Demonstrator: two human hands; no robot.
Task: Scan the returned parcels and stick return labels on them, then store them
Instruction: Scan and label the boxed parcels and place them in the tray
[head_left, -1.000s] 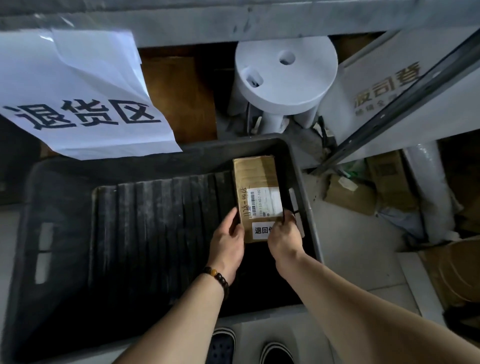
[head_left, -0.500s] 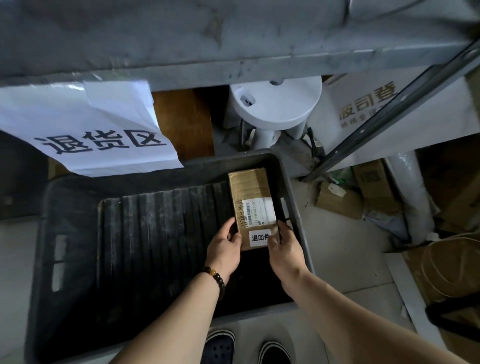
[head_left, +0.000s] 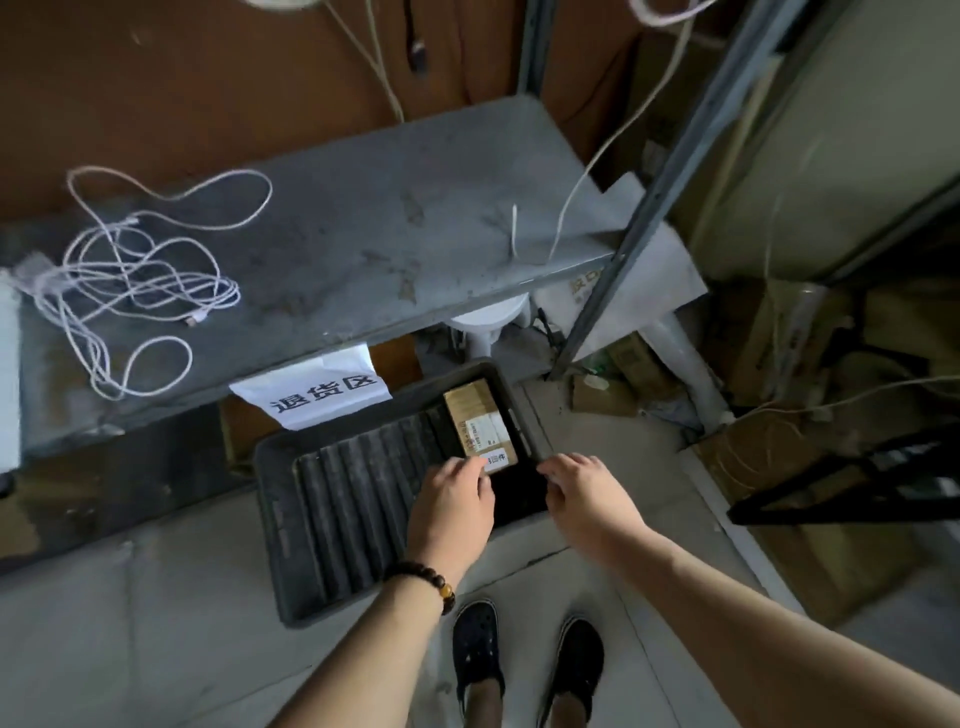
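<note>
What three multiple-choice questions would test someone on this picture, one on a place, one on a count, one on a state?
1. Where in the black crate does the cardboard parcel lie?
A. far right corner
B. near left corner
C. centre

2. How many white labels show on its top?
A. none
B. two
C. five

3. How does the parcel sit?
A. standing on end
B. flat, labels up
C. flat, labels down

Key:
1 A: it lies by the crate's far and right walls.
2 B: a larger printed label and a smaller one nearer the person.
3 B: its broad labelled face points up.
</note>
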